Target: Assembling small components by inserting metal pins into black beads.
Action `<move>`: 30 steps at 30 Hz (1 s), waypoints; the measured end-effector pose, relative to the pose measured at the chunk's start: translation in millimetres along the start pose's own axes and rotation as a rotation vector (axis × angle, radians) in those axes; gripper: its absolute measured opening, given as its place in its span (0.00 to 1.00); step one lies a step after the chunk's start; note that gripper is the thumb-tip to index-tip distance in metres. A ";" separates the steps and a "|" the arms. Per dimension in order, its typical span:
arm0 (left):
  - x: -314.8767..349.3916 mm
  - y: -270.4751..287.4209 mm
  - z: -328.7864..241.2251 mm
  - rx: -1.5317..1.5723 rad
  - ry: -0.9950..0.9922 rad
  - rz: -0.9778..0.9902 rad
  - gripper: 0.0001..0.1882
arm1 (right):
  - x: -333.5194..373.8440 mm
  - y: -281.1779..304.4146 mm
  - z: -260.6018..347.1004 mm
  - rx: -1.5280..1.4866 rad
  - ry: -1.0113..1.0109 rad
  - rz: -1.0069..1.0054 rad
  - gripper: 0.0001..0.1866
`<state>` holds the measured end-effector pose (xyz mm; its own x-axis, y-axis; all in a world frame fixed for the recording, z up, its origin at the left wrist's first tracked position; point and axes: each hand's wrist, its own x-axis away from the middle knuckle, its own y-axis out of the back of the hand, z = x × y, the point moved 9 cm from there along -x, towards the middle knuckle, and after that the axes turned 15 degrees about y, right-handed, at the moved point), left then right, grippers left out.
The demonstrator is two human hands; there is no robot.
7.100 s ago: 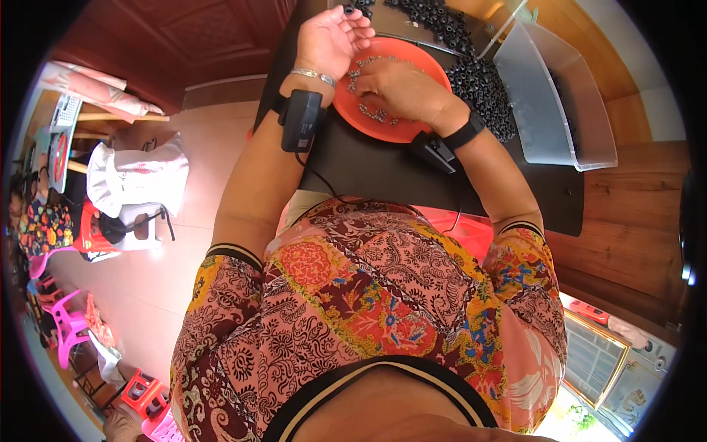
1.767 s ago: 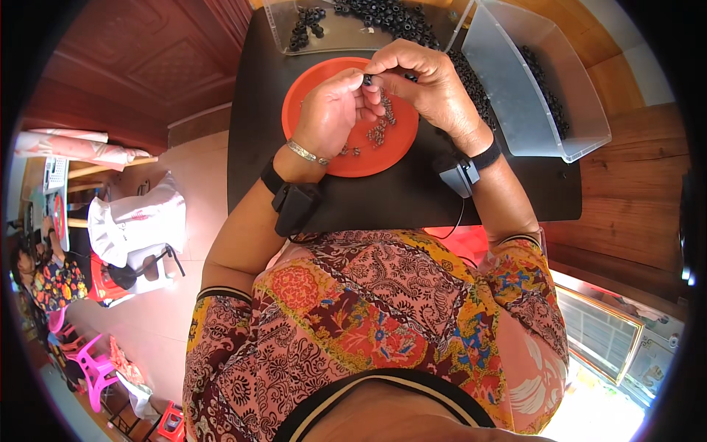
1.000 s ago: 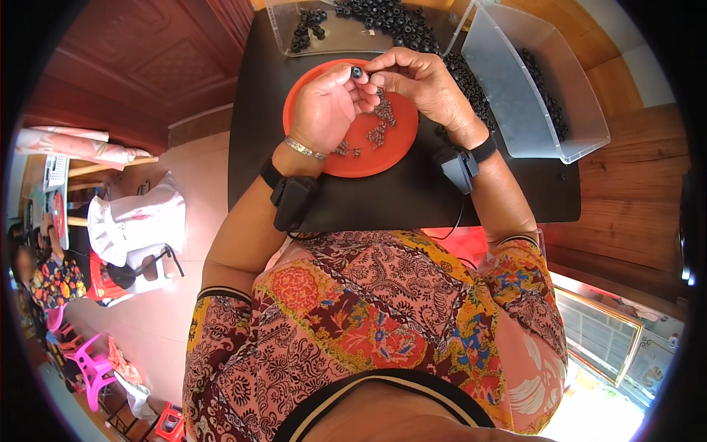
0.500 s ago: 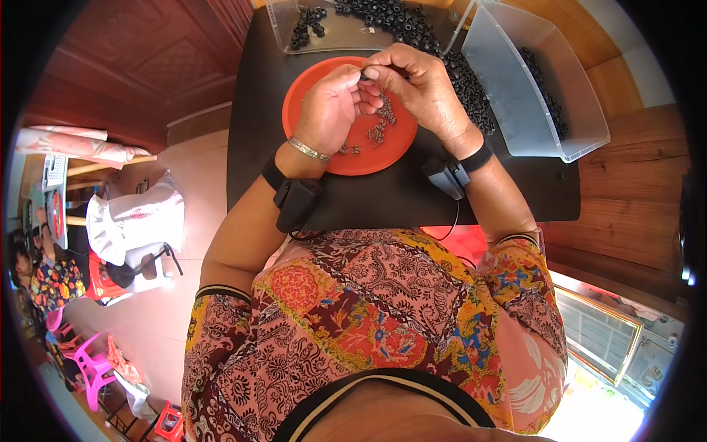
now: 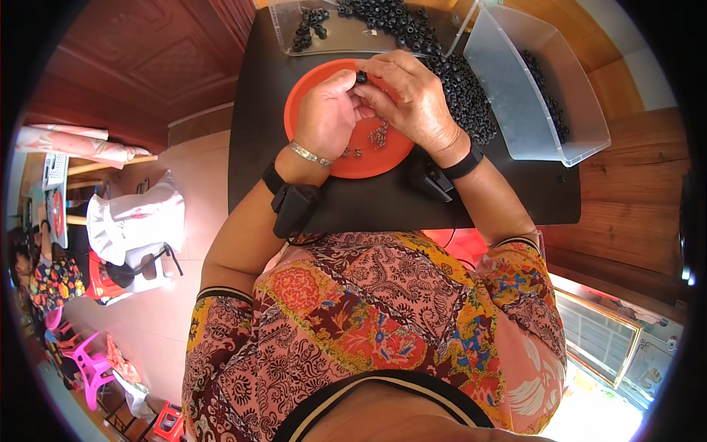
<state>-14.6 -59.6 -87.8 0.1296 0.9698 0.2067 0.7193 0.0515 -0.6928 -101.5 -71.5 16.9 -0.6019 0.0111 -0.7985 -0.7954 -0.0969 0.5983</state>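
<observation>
My left hand (image 5: 328, 110) is over the orange-red round tray (image 5: 309, 166), its thumb and fingers closed on a small black plastic part (image 5: 361, 76). Against the same part my right hand (image 5: 409, 97) presses its fingertips, palm turned down. Whether the right fingers hold some smaller piece as well is hidden. Small silvery metal pieces (image 5: 378, 135) lie loose in the tray below the hands. Just right of my right hand spreads a pile of small black parts (image 5: 465, 92) on the dark table (image 5: 368, 206).
A clear plastic bin (image 5: 294, 53) with black parts stands at the far edge. Another clear bin (image 5: 515, 110) sits at the right, more black parts inside. Left, on the floor, is a white sack (image 5: 140, 217); pink chairs (image 5: 92, 368) and a person (image 5: 55, 280) are beyond.
My right hand has rolled over and moved slightly down and right, its fingers more bent. The black part now shows more plainly between the fingertips. My left hand has hardly moved.
</observation>
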 end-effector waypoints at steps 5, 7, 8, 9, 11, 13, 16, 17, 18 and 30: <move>4.1 -2.7 -3.5 0.052 -0.028 -0.035 0.15 | 0.5 -0.4 1.2 -0.010 -0.013 -0.022 0.19; 6.6 -8.3 -5.0 -0.007 -0.024 0.000 0.15 | 1.1 -1.0 0.3 -0.031 -0.024 -0.026 0.19; 6.2 -6.7 -5.1 -0.008 -0.026 0.001 0.15 | 1.0 -1.3 -1.0 -0.051 -0.035 -0.032 0.19; 5.4 -5.4 -4.4 -0.006 -0.030 0.020 0.16 | 0.9 -2.1 -1.0 -0.050 -0.033 -0.032 0.19; 4.8 -5.4 -5.2 -0.006 -0.035 0.041 0.16 | 3.3 0.9 -5.5 -0.164 -0.073 -0.130 0.16; 4.4 -5.9 -6.5 -0.037 -0.038 0.039 0.16 | 5.0 0.8 -7.4 -0.176 -0.077 -0.139 0.16; 4.2 -9.3 -6.7 -0.030 -0.035 0.114 0.16 | 5.1 1.8 -8.1 -0.195 -0.086 -0.135 0.16; 4.4 -11.7 -6.2 -0.030 -0.034 0.113 0.16 | 5.3 0.9 -8.3 -0.200 -0.089 -0.121 0.16; 4.4 -10.9 -6.3 -0.026 -0.041 0.051 0.15 | 4.9 1.3 -7.9 -0.201 -0.090 -0.122 0.16; 2.6 -0.6 -2.1 -0.009 -0.018 -0.005 0.14 | 3.7 4.0 -10.3 -0.177 -0.078 -0.096 0.15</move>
<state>-13.3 -57.6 -85.4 0.1135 0.9736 0.1978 0.7259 0.0547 -0.6856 -106.2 -82.1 15.6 -0.5327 0.1054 -0.8397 -0.8289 -0.2649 0.4926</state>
